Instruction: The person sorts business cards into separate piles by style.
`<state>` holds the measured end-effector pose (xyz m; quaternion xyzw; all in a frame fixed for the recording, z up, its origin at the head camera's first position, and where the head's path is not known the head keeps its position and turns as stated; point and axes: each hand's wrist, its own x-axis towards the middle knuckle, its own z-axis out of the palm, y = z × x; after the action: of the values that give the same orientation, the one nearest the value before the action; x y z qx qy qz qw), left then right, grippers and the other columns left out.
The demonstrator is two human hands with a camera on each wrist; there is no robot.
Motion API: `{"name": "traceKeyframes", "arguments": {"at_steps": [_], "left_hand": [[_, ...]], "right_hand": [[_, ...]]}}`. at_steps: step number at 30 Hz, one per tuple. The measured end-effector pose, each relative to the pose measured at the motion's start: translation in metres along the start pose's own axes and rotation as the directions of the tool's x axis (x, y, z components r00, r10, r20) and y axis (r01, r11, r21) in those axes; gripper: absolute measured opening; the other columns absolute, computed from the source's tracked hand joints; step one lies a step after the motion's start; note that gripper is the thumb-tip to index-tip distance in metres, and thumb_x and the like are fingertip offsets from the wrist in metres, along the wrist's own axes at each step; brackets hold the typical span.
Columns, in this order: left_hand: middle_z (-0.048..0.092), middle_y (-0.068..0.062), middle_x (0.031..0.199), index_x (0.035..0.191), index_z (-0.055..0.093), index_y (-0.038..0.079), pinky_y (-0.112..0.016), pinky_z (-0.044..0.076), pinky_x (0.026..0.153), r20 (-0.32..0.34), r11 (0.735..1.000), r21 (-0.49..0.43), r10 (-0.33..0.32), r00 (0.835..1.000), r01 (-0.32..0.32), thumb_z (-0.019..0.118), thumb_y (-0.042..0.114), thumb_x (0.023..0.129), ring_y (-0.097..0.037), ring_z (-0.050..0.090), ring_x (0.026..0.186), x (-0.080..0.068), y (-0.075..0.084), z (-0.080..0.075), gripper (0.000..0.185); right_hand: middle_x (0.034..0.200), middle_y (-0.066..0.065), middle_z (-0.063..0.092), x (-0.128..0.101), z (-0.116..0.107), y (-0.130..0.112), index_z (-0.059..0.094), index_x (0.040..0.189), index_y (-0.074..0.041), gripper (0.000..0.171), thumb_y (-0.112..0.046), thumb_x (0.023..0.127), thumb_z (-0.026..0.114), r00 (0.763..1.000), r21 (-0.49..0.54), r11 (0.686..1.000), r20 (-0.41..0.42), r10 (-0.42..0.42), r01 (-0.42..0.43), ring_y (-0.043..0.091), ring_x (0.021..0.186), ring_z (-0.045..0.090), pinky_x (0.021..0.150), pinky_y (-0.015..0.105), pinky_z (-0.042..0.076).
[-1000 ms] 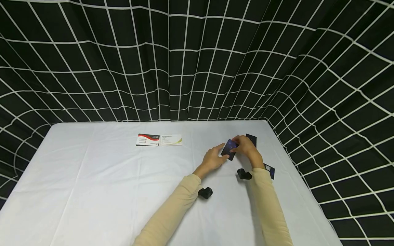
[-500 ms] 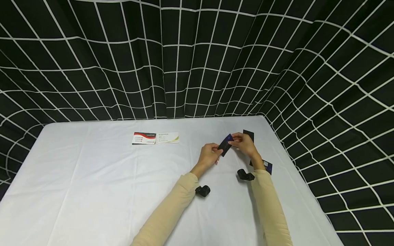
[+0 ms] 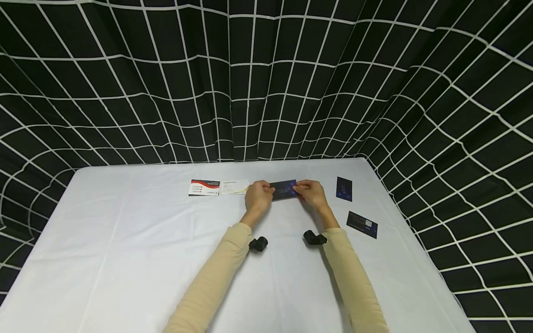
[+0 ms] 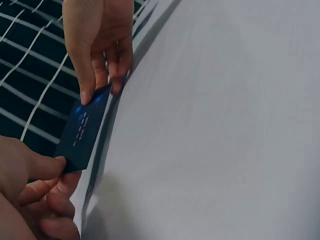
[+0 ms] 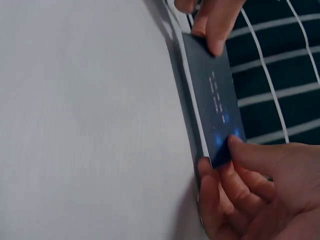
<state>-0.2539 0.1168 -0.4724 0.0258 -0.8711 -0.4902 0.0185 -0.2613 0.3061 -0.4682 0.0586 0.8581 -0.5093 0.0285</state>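
Observation:
Between my two hands is a dark blue business card (image 3: 284, 190) with small pale print and bright blue spots. My left hand (image 3: 258, 196) pinches its left end, thumb on the printed face and fingers behind, as the left wrist view shows. At the other end my right hand (image 3: 312, 193) pinches the card the same way. The card (image 5: 212, 95) is held lengthwise, its printed face toward me. Just left of my left hand lies a white business card (image 3: 234, 187) with a yellow-green curve, its right end partly covered by that hand.
A white, red and black business card (image 3: 204, 188) lies beside the white one. On the right lie two dark cards, an upright one (image 3: 344, 189) and a slanted one (image 3: 362, 225) with a square code. A black gridded curtain (image 3: 250, 92) borders the white table (image 3: 145, 259).
Both hands have moved left with the dark business card, from near the right cards to beside the white card. The card has turned from slanted to nearly level, and both right cards are uncovered.

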Motion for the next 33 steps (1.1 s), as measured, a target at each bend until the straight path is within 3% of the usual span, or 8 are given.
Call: {"name": "traceKeyframes", "arguments": {"at_steps": [5, 12, 17, 24, 33], "left_hand": [[0.074, -0.005, 0.083, 0.090, 0.075, 0.007, -0.042, 0.052, 0.069, -0.062, 0.987, 0.159, 0.007, 0.998, 0.003, 0.075, 0.019, 0.085, -0.026, 0.070, 0.079, 0.013, -0.010, -0.016, 0.013], [0.074, -0.013, 0.088, 0.087, 0.075, 0.006, -0.047, 0.052, 0.074, -0.102, 0.966, 0.259, 0.016, 0.995, 0.011, 0.075, 0.018, 0.085, -0.034, 0.070, 0.085, 0.023, -0.017, -0.031, 0.012], [0.074, -0.015, 0.087, 0.086, 0.074, 0.004, -0.047, 0.053, 0.072, -0.091, 0.922, 0.386, 0.073, 0.993, -0.032, 0.072, 0.018, 0.088, -0.035, 0.070, 0.084, 0.026, -0.021, -0.031, 0.014], [0.073, -0.017, 0.091, 0.093, 0.073, 0.003, -0.045, 0.053, 0.074, -0.058, 0.845, 0.530, 0.122, 0.991, -0.073, 0.071, 0.020, 0.089, -0.034, 0.070, 0.087, 0.027, -0.016, -0.026, 0.018], [0.070, -0.014, 0.087, 0.094, 0.071, 0.002, -0.044, 0.053, 0.070, -0.073, 0.806, 0.585, 0.161, 0.984, -0.088, 0.073, 0.007, 0.081, -0.033, 0.070, 0.082, 0.028, -0.017, -0.021, 0.014]], "right_hand": [[0.076, 0.006, 0.071, 0.005, 0.025, -0.012, 0.068, 0.106, 0.009, 0.025, -0.010, 0.090, 0.070, 0.999, 0.003, 1.000, -0.041, 0.030, -0.030, 0.004, 0.055, 0.059, 0.052, 0.018, 0.051], [0.071, 0.003, 0.070, 0.011, 0.049, -0.023, 0.073, 0.100, 0.002, 0.023, -0.017, 0.088, 0.072, 0.995, -0.105, 0.993, -0.095, 0.042, -0.052, 0.002, 0.050, 0.057, 0.049, 0.016, 0.047], [0.073, 0.004, 0.073, 0.010, 0.058, -0.031, 0.076, 0.098, -0.004, 0.023, -0.024, 0.088, 0.072, 0.992, -0.249, 0.966, -0.122, 0.037, -0.067, 0.008, 0.054, 0.060, 0.051, 0.022, 0.043], [0.089, 0.007, 0.075, 0.008, 0.063, -0.036, 0.077, 0.093, -0.009, 0.023, -0.031, 0.085, 0.075, 0.975, -0.390, 0.914, -0.219, 0.031, -0.117, 0.028, 0.081, 0.069, 0.070, 0.041, 0.052], [0.089, 0.008, 0.075, 0.008, 0.067, -0.036, 0.076, 0.091, -0.010, 0.022, -0.031, 0.085, 0.076, 0.976, -0.444, 0.888, -0.215, 0.022, -0.118, 0.027, 0.079, 0.069, 0.068, 0.042, 0.052]]}}
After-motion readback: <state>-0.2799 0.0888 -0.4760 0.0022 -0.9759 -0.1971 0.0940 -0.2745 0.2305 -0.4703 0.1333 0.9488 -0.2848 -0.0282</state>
